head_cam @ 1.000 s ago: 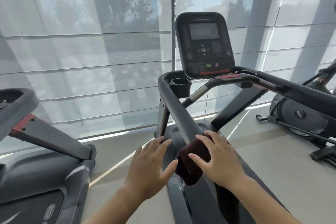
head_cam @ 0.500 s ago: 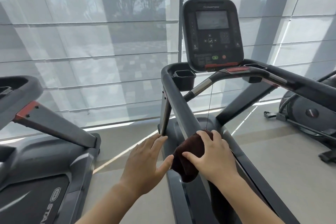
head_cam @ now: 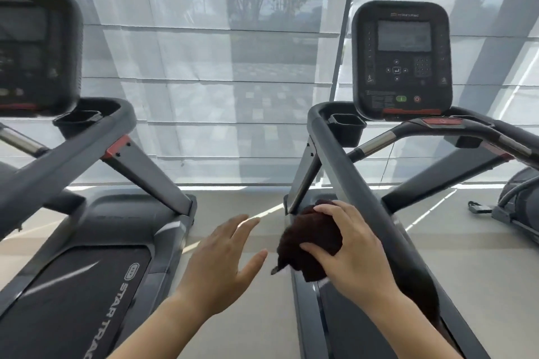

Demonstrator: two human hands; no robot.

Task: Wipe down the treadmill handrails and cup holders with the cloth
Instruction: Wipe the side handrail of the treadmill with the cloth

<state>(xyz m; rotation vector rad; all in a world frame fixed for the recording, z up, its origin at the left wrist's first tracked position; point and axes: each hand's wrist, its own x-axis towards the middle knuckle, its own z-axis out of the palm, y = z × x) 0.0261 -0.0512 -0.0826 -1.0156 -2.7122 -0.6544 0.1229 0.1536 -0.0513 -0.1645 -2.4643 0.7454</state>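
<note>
Right hand: the right hand (head_cam: 355,253) sits nearest, low and right of centre, its grip closed over a bunched dark brown cloth (head_cam: 309,242); the thumb presses the near side of the bundle and the fingers curl over its top.
Cloth: held against the near, lower stretch of the treadmill's left handrail (head_cam: 347,166), on the rail's outer side; a small corner of fabric hangs loose at the bundle's lower left.
Left hand: the left hand (head_cam: 224,265) is in the air over the floor gap between the two machines, just beside the cloth but apart from it; its grip is wide open, fingers spread and palm down, holding nothing.
Forearms: both come up bare from the bottom edge.
Handrail: a dark grey bar that climbs away from the hands toward the console, curving at its far top end.
Cup holders: a black square cup holder (head_cam: 347,125) sits just inside the top bend of the left handrail, left of the console; a second holder (head_cam: 468,140) hangs under the rail on the right side, partly hidden.
Front grab bar: a bar (head_cam: 376,143) with a bare metal section crosses below the console.
Console: a black console (head_cam: 401,58) with a grey screen, keypad, and green and red buttons.
Neighbouring machine: a second treadmill (head_cam: 87,271) stands to the left, well apart from the cloth.
Background: translucent window blinds (head_cam: 204,67) lie behind both machines.
</note>
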